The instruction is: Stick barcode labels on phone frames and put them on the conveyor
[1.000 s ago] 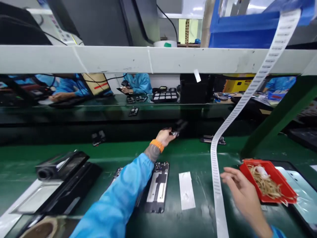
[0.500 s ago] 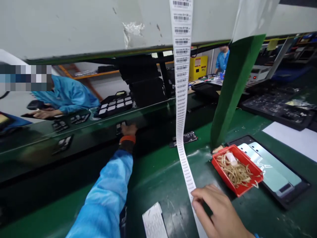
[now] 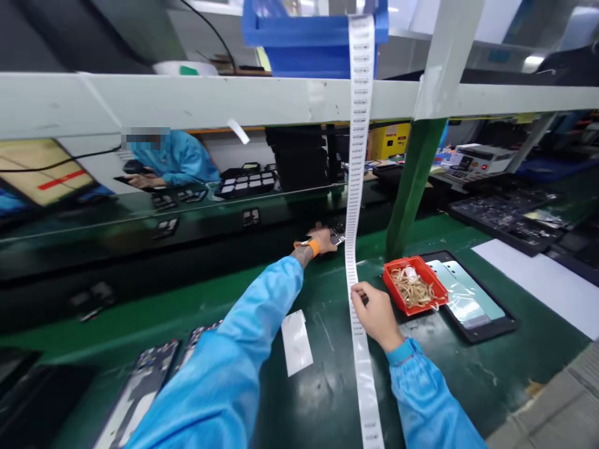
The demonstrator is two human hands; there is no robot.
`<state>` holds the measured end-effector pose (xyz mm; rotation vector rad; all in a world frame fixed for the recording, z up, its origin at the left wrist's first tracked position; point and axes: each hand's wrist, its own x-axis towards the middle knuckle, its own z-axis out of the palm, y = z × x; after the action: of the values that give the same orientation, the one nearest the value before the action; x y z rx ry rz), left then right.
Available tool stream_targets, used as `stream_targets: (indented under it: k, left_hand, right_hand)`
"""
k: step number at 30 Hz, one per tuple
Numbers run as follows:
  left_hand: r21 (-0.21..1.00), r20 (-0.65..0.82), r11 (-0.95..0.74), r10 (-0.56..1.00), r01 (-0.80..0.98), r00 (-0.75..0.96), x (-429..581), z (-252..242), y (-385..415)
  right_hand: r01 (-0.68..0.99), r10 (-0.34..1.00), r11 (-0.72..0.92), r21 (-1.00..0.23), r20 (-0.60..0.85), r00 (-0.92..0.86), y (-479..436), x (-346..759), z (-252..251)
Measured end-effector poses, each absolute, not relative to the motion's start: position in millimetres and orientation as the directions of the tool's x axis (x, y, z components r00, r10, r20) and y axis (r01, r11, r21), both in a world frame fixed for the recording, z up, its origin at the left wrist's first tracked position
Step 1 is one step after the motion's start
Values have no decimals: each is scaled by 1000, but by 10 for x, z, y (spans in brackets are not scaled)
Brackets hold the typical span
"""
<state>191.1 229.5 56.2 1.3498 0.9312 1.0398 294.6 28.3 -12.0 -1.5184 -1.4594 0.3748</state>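
Okay: right hand on the label strip, left hand out at the belt

So, near first. At 7 o'clock, phone frames (image 3: 140, 386) lie on the green table (image 3: 322, 399), half under my left sleeve. A white slip (image 3: 296, 342) lies flat at about 6 o'clock.

At 5 o'clock my right hand (image 3: 375, 316) pinches the label strip (image 3: 359, 137) between thumb and fingertips, low on its run. Above the pinch the strip hangs straight down from the blue bin (image 3: 309, 43) on the shelf at 12; below it, it trails over the table toward me. My guess is it's thin, light and floppy, and it would crease or tear if yanked, so it's best taken by the edges without pressing on the print.

Just past that hand, at 2 o'clock, is a red tray (image 3: 393, 288) of tan strands. It touches a black tray (image 3: 486, 330) of glossy panels.

At 12 o'clock my left hand (image 3: 322, 239) is stretched to the edge of the dark belt (image 3: 196, 262). Its fingers are curled over a small dark part (image 3: 337, 237), but I can't tell whether they actually grip it. The part looks rigid, light and probably delicate, so the outer edges are the place to hold it.

The green post (image 3: 414, 187) is at 1 o'clock. Far off at 10 o'clock, across the belt, a co-worker's blue sleeve (image 3: 182, 165) shows.
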Motion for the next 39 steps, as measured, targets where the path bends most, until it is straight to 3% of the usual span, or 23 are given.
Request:
stream_targets:
  k: [2,4,6,7,9,11,14,16,20,23,26,30,33,39]
  left_hand:
    - [991,66,-92,964,92,256,1553,564,1957]
    - [939,116,-214,934,269,338,1262,503,1458]
    - [884,193,-335,897,326,399,1081,419,944]
    - [882,227,-344,909,322,350,1024,385,731]
    - [896,228,-325,921,303,316,933,339,454]
    - [936,141,-257,899,240,414,829,301,366]
    - [999,-48,23,804,49,592,659,192,407]
    - [984,-85,161,794,-73,602,602,82,426]
    - [995,-14,48,933,-85,359,689,-85,376]
    - [947,-169,230,951,-224,260,766,-89,382]
    - [753,-300,439,892,-490,338,737,-48,442]
    - [639,-280,492,865,-591,416,658,11,467]
    - [610,-244,537,827,-583,507,646,56,431]
    - [591,-237,590,779,-551,580,669,73,383]
  right_hand:
    - [470,902,176,-865,333,276,270,2863,-124]
    - [300,927,200,-933,279,249,236,2721,-125]
    - [161,947,246,-956,273,171,195,2553,-135]
    - [119,950,266,-957,281,138,179,2473,-147]
    - [83,954,261,-962,270,128,169,2345,-185]
    - [60,970,183,-981,190,155,186,2270,-235]
    - [44,982,73,-996,79,173,231,2229,-290]
    - [73,982,50,-996,62,179,250,2210,-303]
    - [190,983,23,-981,57,174,202,2164,-297]
    - [303,986,62,-951,105,130,118,2150,-253]
    - [443,946,216,-870,299,126,54,2132,-178]
    - [678,841,392,-621,541,9,19,2084,-99]
    - [744,821,412,-526,568,-53,15,2069,-62]
    - [733,849,407,-545,522,-83,-5,2131,-11]
